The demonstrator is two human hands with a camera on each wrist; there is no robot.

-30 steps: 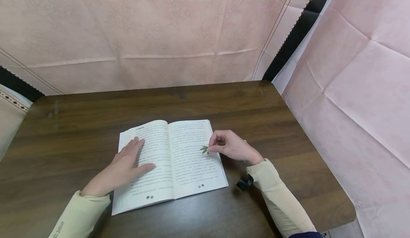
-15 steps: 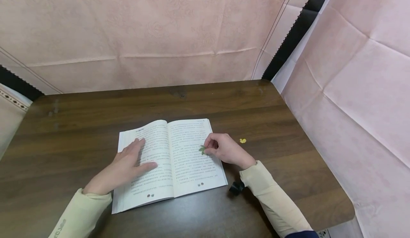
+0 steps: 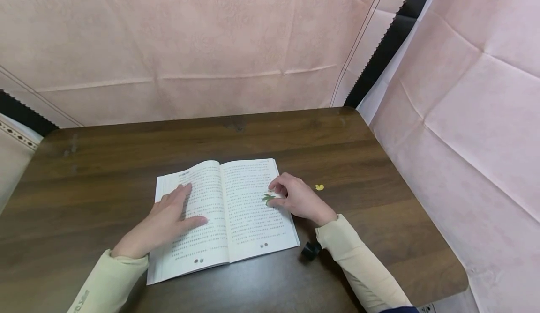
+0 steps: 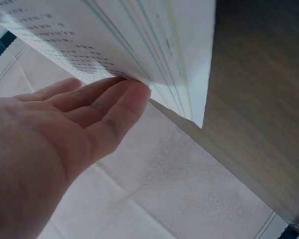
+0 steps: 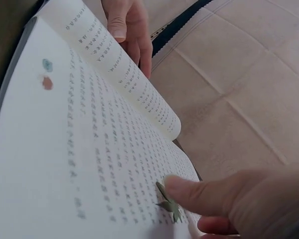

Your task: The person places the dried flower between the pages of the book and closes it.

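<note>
The left hand (image 3: 162,224) lies on the left page of the opened white paper book (image 3: 253,224), its fingers stretched and thumb apart; this grip is wide and has hold of nothing. Probably it rests there because the page rises in a curve near the spine. The small green leaf with pointed lobes (image 3: 267,197) is on the right page, near the outer edge, and the thumb of the right hand (image 3: 300,199) touches it. Here the grip is partly spread: a gap shows between thumb and forefinger, so the leaf seems pressed rather than pinched, perhaps because it is so light. The small yellow petal-like piece (image 3: 319,187) sits on the dark brown wood-grain bench (image 3: 105,172), to the right of the book and apart from it, seemingly out of the way of the pages.
</note>
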